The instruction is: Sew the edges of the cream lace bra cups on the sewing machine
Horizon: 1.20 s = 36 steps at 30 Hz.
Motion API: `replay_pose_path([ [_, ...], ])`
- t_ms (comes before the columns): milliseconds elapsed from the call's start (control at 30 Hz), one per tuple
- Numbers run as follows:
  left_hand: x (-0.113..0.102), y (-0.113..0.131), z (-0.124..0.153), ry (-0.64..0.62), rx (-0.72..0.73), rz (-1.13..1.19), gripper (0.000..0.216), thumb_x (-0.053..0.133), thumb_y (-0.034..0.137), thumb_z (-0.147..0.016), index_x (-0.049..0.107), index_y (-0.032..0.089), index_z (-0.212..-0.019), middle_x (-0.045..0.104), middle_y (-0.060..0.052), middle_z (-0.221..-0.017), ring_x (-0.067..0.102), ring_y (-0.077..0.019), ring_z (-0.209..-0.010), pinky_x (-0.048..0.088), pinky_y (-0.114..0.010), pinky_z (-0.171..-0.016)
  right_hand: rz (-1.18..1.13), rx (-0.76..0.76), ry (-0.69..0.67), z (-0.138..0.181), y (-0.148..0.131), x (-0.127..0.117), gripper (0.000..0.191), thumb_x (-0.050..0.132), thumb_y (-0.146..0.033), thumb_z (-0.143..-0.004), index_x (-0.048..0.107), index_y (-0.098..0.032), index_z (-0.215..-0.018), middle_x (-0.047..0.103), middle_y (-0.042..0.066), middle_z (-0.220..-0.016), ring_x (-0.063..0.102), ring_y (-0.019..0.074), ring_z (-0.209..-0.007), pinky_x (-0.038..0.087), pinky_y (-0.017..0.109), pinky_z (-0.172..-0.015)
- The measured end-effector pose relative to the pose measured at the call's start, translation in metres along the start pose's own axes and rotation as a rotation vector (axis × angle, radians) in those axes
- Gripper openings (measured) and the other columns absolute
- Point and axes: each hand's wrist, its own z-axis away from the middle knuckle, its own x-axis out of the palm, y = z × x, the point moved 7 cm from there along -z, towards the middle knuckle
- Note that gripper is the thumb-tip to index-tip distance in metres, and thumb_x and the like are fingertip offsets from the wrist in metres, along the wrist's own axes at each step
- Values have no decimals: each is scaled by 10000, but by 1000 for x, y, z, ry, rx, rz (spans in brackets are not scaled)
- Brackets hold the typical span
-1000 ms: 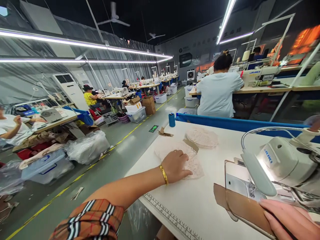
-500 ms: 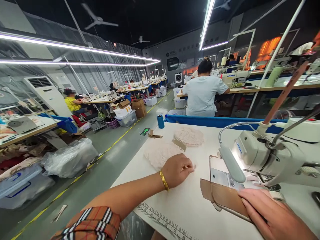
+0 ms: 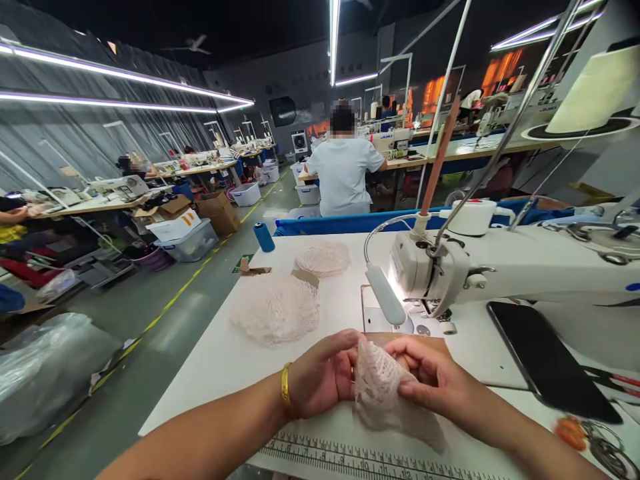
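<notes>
A piece of pale pink lace fabric point(image 3: 377, 393) is held up between both hands over the table's front edge. My left hand point(image 3: 327, 373), with a gold bracelet at the wrist, pinches its upper left edge. On the other side my right hand point(image 3: 430, 380) grips it, thumb pressed on the front. Behind the hands lies a strip of brown cardboard point(image 3: 433, 343), partly hidden. The sewing machine point(image 3: 415, 267) stands just beyond, its lamp lit over the needle area. Two piles of lace, a nearer pile point(image 3: 275, 310) and a farther pile point(image 3: 324, 257), rest to the left.
A blue thread cone point(image 3: 264, 237) stands at the table's far left corner. A black phone point(image 3: 545, 353) and keys point(image 3: 607, 450) lie on the right. A printed ruler point(image 3: 340, 455) runs along the front edge. Ahead, a person in a light shirt point(image 3: 345, 175) sits at another machine.
The view has swung right. My left hand has come over to my right hand, which has left the cardboard strip. Both now hold a lace piece between them.
</notes>
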Motion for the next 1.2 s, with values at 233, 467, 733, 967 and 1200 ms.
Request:
replay_pose_path([
  [233, -6, 17, -40, 43, 86, -770, 376, 873, 376, -661, 599, 169, -813, 517, 52, -699, 438, -104, -655, 318, -229, -607, 220, 90, 144, 10, 2, -24, 486, 733, -642, -884, 628, -245, -1145, 453, -36, -818, 465, 150, -745, 386, 269, -662],
  [467, 6, 27, -59, 31, 394, -928, 225, 687, 380, -791, 596, 179, -837, 559, 16, -794, 499, -156, -777, 401, -278, -731, 491, 44, 295, 9, -1, -40, 390, 557, -634, -1000, 631, -264, -1097, 493, -15, -860, 481, 191, -805, 386, 318, -733],
  [733, 9, 25, -50, 40, 584, -975, 186, 683, 362, -859, 640, 182, -857, 613, -7, -840, 546, -168, -797, 424, -288, -756, 607, 7, 418, 9, -1, -40, 379, 481, -580, -1043, 593, -251, -890, 523, -2, -822, 495, 199, -784, 400, 336, -716],
  [967, 11, 25, -48, 24, 602, -967, 156, 677, 342, -897, 700, 191, -869, 664, -26, -883, 603, -185, -845, 452, -308, -810, 459, 114, 489, 15, 6, -40, 414, 530, -644, -996, 612, -273, -1161, 585, -2, -881, 550, 206, -799, 472, 342, -760],
  [1200, 9, 25, -49, 50, 646, -987, 206, 712, 376, -887, 715, 184, -960, 676, -50, -942, 614, -208, -893, 472, -325, -817, 607, 13, 462, 13, -4, -38, 401, 437, -599, -1058, 632, -262, -964, 542, -3, -814, 520, 198, -761, 436, 333, -714],
])
